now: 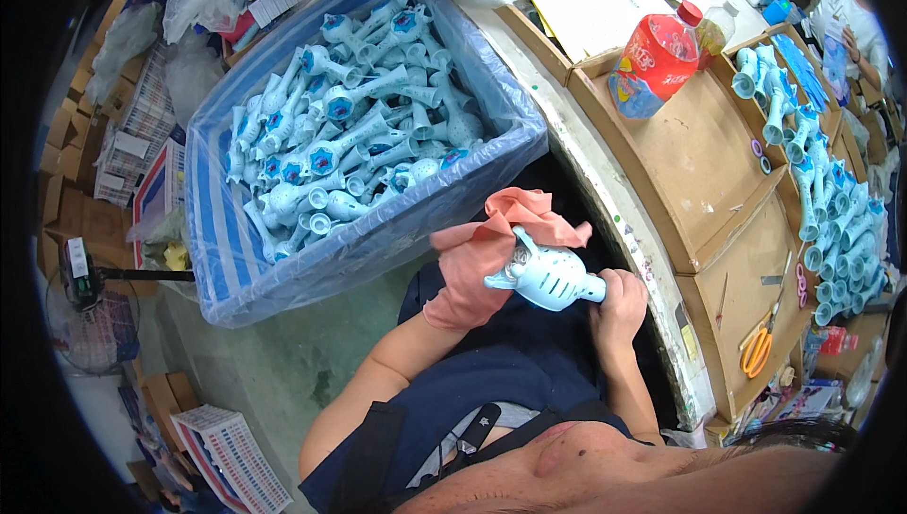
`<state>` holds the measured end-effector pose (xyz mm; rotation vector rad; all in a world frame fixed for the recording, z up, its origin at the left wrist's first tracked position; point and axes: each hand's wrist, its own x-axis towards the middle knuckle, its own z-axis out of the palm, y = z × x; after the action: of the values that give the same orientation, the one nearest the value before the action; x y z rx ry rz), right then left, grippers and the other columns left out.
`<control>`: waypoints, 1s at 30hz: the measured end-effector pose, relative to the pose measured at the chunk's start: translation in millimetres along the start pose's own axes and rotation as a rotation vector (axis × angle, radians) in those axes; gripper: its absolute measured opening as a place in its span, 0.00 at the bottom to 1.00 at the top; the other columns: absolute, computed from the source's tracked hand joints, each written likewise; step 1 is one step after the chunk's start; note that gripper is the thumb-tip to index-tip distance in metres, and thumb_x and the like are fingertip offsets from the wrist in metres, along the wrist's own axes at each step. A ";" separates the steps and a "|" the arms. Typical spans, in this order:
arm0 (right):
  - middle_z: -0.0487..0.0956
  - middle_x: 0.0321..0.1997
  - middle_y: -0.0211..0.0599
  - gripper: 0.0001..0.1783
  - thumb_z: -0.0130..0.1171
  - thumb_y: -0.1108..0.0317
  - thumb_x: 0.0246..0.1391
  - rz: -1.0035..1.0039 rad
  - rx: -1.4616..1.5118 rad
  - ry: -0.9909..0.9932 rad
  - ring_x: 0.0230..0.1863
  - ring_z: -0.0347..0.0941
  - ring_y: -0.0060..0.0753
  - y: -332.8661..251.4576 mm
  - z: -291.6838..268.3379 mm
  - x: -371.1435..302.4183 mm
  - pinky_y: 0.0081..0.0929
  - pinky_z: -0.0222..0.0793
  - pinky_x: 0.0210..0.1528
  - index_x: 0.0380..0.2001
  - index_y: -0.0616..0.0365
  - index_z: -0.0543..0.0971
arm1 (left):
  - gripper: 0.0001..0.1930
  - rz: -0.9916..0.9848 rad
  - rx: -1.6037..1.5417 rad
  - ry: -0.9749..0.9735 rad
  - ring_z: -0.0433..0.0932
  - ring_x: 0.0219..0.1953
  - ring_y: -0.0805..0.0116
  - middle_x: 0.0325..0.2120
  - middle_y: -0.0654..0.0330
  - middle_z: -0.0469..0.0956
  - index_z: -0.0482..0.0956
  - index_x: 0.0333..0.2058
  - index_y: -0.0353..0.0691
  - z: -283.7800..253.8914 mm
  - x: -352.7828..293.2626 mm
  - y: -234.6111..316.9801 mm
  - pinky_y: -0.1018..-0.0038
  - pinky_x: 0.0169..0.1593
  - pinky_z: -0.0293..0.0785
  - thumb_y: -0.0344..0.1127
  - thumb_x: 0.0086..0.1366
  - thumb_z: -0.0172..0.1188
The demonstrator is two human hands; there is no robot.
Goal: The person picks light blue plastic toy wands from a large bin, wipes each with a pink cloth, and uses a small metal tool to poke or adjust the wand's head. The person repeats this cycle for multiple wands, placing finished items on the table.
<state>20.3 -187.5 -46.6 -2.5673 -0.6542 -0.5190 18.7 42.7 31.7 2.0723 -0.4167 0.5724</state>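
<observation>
In front of my body is a light-blue plastic toy [553,278] with a rounded, slotted body, small pointed fins and a narrow neck. My right hand [620,304] is closed around the neck end. A pink cloth [472,264] covers my left hand, whose forearm [387,363] comes up from below; the cloth bunches behind the toy's wide end and touches it. My left fingers are hidden under the cloth. To the left, a large blue-striped bin [378,231] lined with clear plastic holds a heap of similar toys [345,127], several with dark-blue star-shaped fronts.
Right of me runs a workbench with cardboard trays [652,169]. On it are a red-capped bottle [657,60], orange-handled scissors [756,351] and rows of light-blue toy parts [841,231]. Another person [850,18] is at the far right. A printed box [231,457] stands lower left.
</observation>
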 end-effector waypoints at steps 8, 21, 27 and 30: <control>0.79 0.33 0.36 0.18 0.71 0.66 0.43 -0.054 0.065 -0.109 0.35 0.76 0.43 4.2 -10.4 -2.0 0.38 0.70 0.39 0.39 0.54 0.78 | 0.13 -0.444 -1.396 0.203 0.77 0.44 0.64 0.39 0.57 0.75 0.62 0.51 0.35 4.7 -3.7 -1.3 0.67 0.56 0.73 0.31 0.74 0.51; 0.81 0.32 0.36 0.20 0.61 0.52 0.64 0.632 1.573 -0.882 0.32 0.78 0.28 -27.7 14.3 -6.5 0.28 0.74 0.38 0.39 0.62 0.79 | 0.14 -0.238 0.447 0.169 0.78 0.40 0.52 0.41 0.47 0.76 0.74 0.43 0.38 -0.1 7.6 16.4 0.59 0.49 0.72 0.35 0.59 0.62; 0.80 0.32 0.41 0.28 0.57 0.43 0.63 0.641 2.020 -1.027 0.31 0.79 0.35 -31.1 32.4 -2.1 0.29 0.75 0.36 0.43 0.62 0.77 | 0.25 -0.088 0.718 -0.174 0.74 0.47 0.41 0.53 0.36 0.66 0.68 0.57 0.39 31.6 -50.5 -28.7 0.49 0.48 0.71 0.38 0.63 0.59; 0.80 0.44 0.37 0.28 0.57 0.55 0.66 0.512 1.529 -0.637 0.43 0.80 0.31 -42.8 39.7 -0.5 0.29 0.76 0.48 0.61 0.62 0.67 | 0.31 0.049 0.703 -0.087 0.73 0.51 0.35 0.60 0.30 0.62 0.65 0.65 0.39 45.1 -64.2 -49.5 0.44 0.47 0.71 0.40 0.64 0.57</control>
<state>7.3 -134.0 -66.3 -1.2257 -0.2885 0.7606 0.4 34.9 -58.9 2.7707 -0.3440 0.7312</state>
